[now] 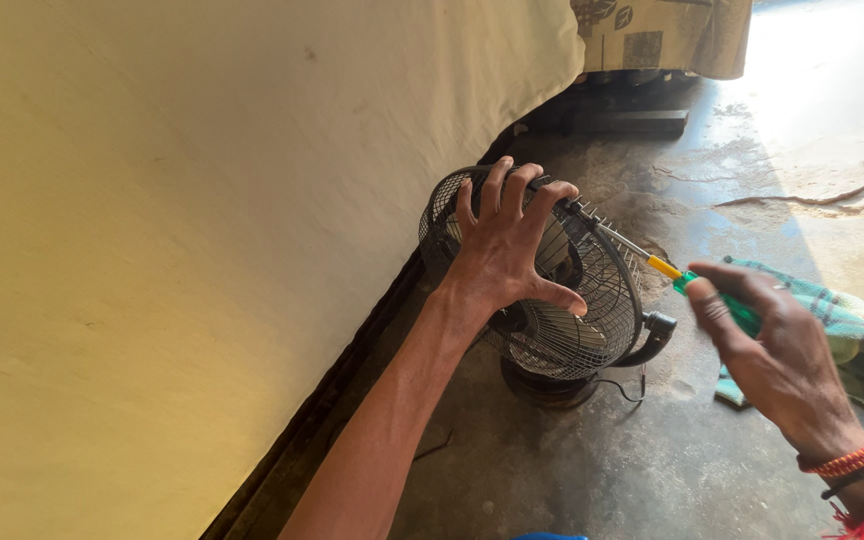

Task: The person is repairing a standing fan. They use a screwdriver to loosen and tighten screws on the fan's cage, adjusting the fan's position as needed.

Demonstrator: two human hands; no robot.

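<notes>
The small black table fan [542,300] stands on the concrete floor [652,460] beside the draped bed [202,200], left hand [502,250] spread over its light, springy wire guard, best steadied at the rim, while the right hand [772,350], beside the fan, clenches a green-handled screwdriver [672,272] touching that rim.

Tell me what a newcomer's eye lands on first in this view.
First, the black table fan standing on the concrete floor mid-frame, with the left hand spread over the top of its wire grille. Next, the right hand holding a green-handled screwdriver, its tip at the grille's upper rim. A pale cloth fills the left side, and a checked green rag lies behind the right hand.
</notes>
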